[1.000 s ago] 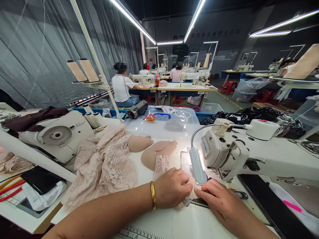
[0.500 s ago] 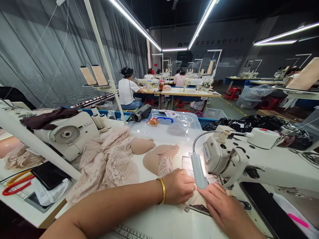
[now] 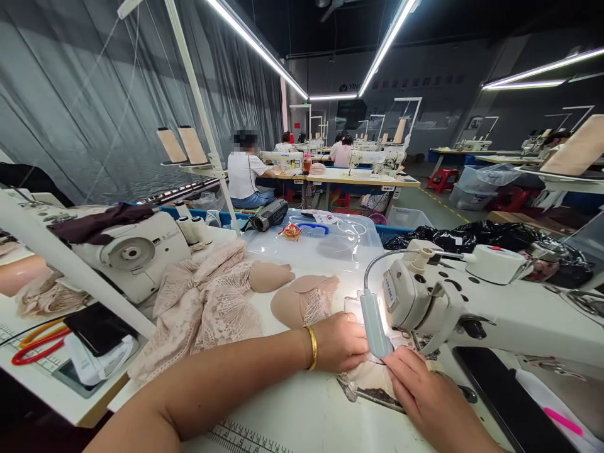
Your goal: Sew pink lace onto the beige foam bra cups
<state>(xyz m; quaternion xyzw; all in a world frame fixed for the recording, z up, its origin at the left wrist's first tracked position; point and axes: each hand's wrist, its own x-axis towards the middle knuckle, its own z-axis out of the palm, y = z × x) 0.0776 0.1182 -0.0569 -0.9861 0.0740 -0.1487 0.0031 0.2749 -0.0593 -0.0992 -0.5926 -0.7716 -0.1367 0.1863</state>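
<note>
A printed measuring scale (image 3: 245, 437) runs along the near side of the white tabletop (image 3: 297, 409); its numerals are too slanted to read surely. The widest room for moving lies between this scale and a dark-rimmed plate (image 3: 382, 399). A piece of pale fabric (image 3: 367, 379) lies over the plate, between the two hands. The left hand (image 3: 340, 343) is curled in on its far left edge, the right hand (image 3: 422, 385) laid over its right side; fingertips are partly hidden, so I cannot tell whether either one pinches it.

Just beyond the fingers hangs a grey lamp (image 3: 374, 324), leaving only a narrow gap above them. To the right, a long black panel (image 3: 500, 393) and the sewing machine (image 3: 509, 302), marked JUKI on its head, close off that side. On the left, two beige cups (image 3: 287, 304) (image 3: 271, 277) and heaped lace (image 3: 198, 308) crowd the surface, the lace reaching the tabletop's left edge.

Behind them sits a clear plastic box (image 3: 302, 251) with a blue handle. Farther off, a person in a white top (image 3: 244, 179) sits at another machine, near a red stool (image 3: 442, 180). A grey curtain (image 3: 141, 75) hangs on the left; the dark back wall (image 3: 425, 66) bears "YING" and blurred characters.
</note>
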